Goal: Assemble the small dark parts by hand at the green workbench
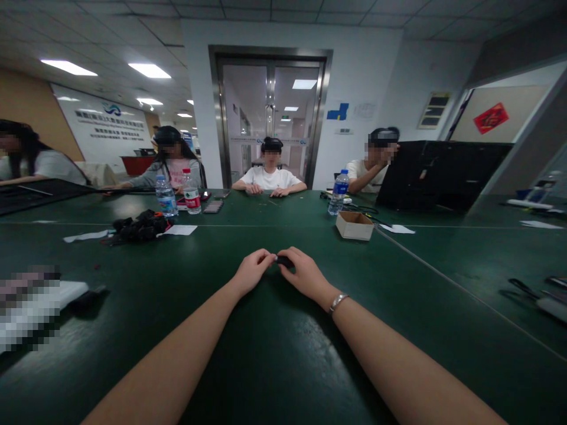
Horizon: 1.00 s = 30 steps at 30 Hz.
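Note:
Just above the green table (283,354), my two hands meet around a small black object (284,260), too small and dim to name. My right hand (306,273) is closed on it, thumb below and fingers above. A pale spot shows at the object's left end. There, the pinched fingertips of my left hand (253,270) touch it. My fingers cover part of the object. A silver bracelet (337,303) circles my right wrist.
Ahead stand an open cardboard box (354,226), a blue-labelled bottle (339,192), a red-capped bottle (192,192) and another bottle (166,196). Black straps or cables (140,226) lie left. A black monitor (436,174) stands right. Several people sit around the table.

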Motion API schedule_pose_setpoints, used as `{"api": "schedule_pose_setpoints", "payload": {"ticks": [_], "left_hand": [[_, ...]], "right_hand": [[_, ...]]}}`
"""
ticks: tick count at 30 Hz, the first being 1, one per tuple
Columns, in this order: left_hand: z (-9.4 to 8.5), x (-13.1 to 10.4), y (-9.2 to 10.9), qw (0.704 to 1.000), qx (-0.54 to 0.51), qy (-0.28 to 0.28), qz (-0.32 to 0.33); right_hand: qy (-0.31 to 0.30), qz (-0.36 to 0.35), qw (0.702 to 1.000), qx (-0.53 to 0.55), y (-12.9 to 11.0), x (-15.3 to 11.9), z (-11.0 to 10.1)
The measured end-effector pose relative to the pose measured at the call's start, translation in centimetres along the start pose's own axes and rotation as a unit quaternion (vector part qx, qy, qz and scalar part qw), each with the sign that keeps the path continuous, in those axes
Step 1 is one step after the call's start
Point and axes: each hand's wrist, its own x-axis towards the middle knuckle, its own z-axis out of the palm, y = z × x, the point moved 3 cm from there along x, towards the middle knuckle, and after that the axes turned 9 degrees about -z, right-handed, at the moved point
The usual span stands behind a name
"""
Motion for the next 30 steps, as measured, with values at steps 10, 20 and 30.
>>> {"api": "schedule_pose_setpoints", "payload": {"ticks": [10, 20, 30], "left_hand": [[0.0, -0.2, 0.1, 0.999, -0.032, 0.021, -0.025], [0.2, -0.1, 0.1, 0.999, -0.023, -0.002, 0.026], [0.3, 0.3, -0.6, 0.998, 0.058, 0.011, -0.011]], "right_hand": [[-0.004, 0.018, 1.000, 0.001, 0.6, 0.0, 0.2], [-0.014, 0.017, 1.000, -0.004, 0.8, -0.1, 0.3], [-0.016, 0.014, 1.000, -0.004, 0.7, -0.2, 0.4]]}}
